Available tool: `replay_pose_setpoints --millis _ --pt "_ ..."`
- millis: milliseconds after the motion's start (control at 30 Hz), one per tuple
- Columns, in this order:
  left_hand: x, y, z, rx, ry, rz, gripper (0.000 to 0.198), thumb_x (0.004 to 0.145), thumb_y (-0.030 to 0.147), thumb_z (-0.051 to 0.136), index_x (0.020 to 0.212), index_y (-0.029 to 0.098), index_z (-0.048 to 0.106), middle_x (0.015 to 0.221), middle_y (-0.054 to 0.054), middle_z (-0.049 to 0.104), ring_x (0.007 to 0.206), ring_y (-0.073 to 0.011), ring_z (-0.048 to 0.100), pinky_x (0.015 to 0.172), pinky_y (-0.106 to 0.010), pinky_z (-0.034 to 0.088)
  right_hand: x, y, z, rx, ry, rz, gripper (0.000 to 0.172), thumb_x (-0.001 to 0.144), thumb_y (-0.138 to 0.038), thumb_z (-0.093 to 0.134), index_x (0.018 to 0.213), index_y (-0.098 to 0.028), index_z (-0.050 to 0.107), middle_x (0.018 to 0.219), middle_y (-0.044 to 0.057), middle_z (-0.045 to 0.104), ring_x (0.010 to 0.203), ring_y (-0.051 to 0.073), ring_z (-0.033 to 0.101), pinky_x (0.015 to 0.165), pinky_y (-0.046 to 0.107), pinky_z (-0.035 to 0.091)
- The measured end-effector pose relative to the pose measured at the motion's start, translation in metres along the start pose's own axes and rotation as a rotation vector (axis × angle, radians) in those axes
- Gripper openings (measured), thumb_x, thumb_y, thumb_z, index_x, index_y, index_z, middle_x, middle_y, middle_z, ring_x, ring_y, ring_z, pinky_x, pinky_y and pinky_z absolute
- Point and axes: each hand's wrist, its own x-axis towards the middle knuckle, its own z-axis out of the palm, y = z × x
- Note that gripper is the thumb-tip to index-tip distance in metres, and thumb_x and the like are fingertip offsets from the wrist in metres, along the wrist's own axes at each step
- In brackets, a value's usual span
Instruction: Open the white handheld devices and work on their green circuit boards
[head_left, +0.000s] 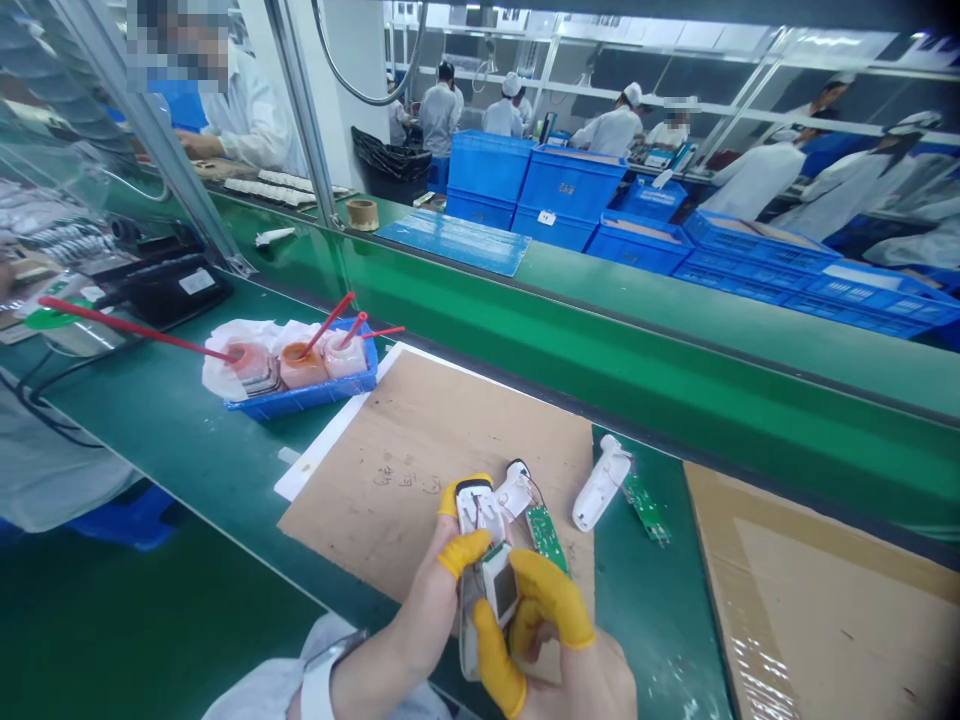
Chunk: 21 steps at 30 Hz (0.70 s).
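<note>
Both my left hand [420, 625] and my right hand [577, 670], their fingers in yellow finger cots, grip a white plastic handheld device [480, 560] with a small screen. Its casing looks open, with thin wires and some green board showing. A green circuit board [546, 538] hangs beside it over the brown cardboard sheet [420, 470], and a small white part [514, 492] sits just above it. To the right of my hands lie a white plastic housing [601, 485] and another green circuit board [645, 508], both untouched.
A blue tray [300, 385] holds several jars with red-handled brushes. A black unit [172, 290] lies at left. More cardboard [817, 600] covers the green bench [660, 600] at right. Beyond a glass partition [450, 240], co-workers in white coats stand among blue crates [570, 190].
</note>
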Motion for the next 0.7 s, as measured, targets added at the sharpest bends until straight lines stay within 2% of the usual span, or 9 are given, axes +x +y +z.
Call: replay_pose_setpoints --millis 100,200,267,367,433,467,567,633,700 --pt "0.001 -0.003 -0.001 -0.037 0.017 -0.028 0.043 0.063 0.041 0.073 0.098 0.019 0.059 0.094 -0.005 0.071 0.110 -0.0285 0.059 0.097 -0.037 0.042 0.007 0.009 -0.004 0.088 -0.129 -0.076 0.037 0.088 -0.034 0.048 0.122 -0.018 0.044 0.054 -0.004 0.054 0.037 0.013 0.053 0.037 0.020 0.045" --pt "0.000 -0.004 -0.003 -0.031 0.012 -0.049 0.039 0.069 0.048 0.069 0.095 0.019 0.062 0.092 -0.007 0.072 0.115 -0.0294 0.057 0.103 -0.040 0.039 0.008 0.016 -0.006 0.193 -0.192 -0.048 0.042 0.084 -0.029 0.056 0.123 -0.020 0.042 0.058 -0.005 0.057 0.039 0.011 0.055 0.039 0.016 0.046" --pt "-0.002 -0.003 -0.008 -0.026 -0.088 -0.034 0.038 0.074 0.050 0.064 0.095 0.018 0.063 0.096 -0.008 0.071 0.118 -0.0294 0.054 0.105 -0.041 0.036 0.007 0.019 -0.008 0.283 -0.227 0.051 0.040 0.084 -0.029 0.059 0.120 -0.023 0.042 0.059 -0.006 0.058 0.042 0.010 0.054 0.041 0.015 0.046" --pt "-0.008 0.004 -0.017 0.064 -0.350 -0.015 0.039 0.077 0.038 0.063 0.111 0.019 0.058 0.112 -0.008 0.066 0.120 -0.0275 0.052 0.105 -0.042 0.036 0.006 0.024 -0.015 0.472 -0.338 0.189 0.027 0.087 -0.029 0.057 0.112 -0.026 0.047 0.065 -0.004 0.061 0.048 0.010 0.053 0.045 0.015 0.047" --pt "-0.013 0.009 -0.024 0.273 -0.474 -0.020 0.057 0.072 0.025 0.068 0.126 0.022 0.047 0.122 -0.009 0.059 0.120 -0.0275 0.052 0.103 -0.044 0.038 0.006 0.027 -0.022 0.585 -0.424 0.302 0.029 0.087 -0.035 0.058 0.113 -0.026 0.051 0.077 0.001 0.064 0.058 0.012 0.058 0.051 0.019 0.050" --pt "-0.016 0.012 -0.026 0.413 -0.493 -0.031 0.068 0.068 0.018 0.071 0.129 0.022 0.042 0.125 -0.011 0.056 0.119 -0.0288 0.052 0.101 -0.045 0.040 0.007 0.028 -0.025 0.633 -0.445 0.372 0.033 0.086 -0.040 0.060 0.115 -0.026 0.053 0.082 0.003 0.065 0.065 0.014 0.060 0.056 0.022 0.053" --pt "-0.022 0.016 -0.028 0.727 -0.428 -0.003 0.073 0.066 0.009 0.070 0.132 0.020 0.040 0.124 -0.015 0.053 0.115 -0.0317 0.053 0.097 -0.047 0.044 0.004 0.027 -0.031 0.728 -0.422 0.533 0.044 0.080 -0.048 0.066 0.116 -0.024 0.057 0.089 0.007 0.065 0.076 0.020 0.063 0.067 0.031 0.056" --pt "-0.023 0.017 -0.027 0.729 -0.403 0.019 0.061 0.075 0.011 0.063 0.131 0.020 0.041 0.124 -0.015 0.054 0.116 -0.0299 0.053 0.099 -0.046 0.043 -0.002 0.024 -0.030 0.745 -0.371 0.531 0.044 0.077 -0.047 0.069 0.113 -0.024 0.060 0.087 0.008 0.066 0.073 0.020 0.063 0.064 0.031 0.056" --pt "-0.025 0.019 -0.025 0.653 -0.437 0.021 0.050 0.082 0.015 0.057 0.130 0.021 0.043 0.125 -0.013 0.055 0.118 -0.0272 0.052 0.103 -0.045 0.040 -0.009 0.024 -0.027 0.723 -0.304 0.486 0.042 0.077 -0.044 0.071 0.113 -0.025 0.061 0.085 0.007 0.067 0.066 0.019 0.061 0.058 0.029 0.054"
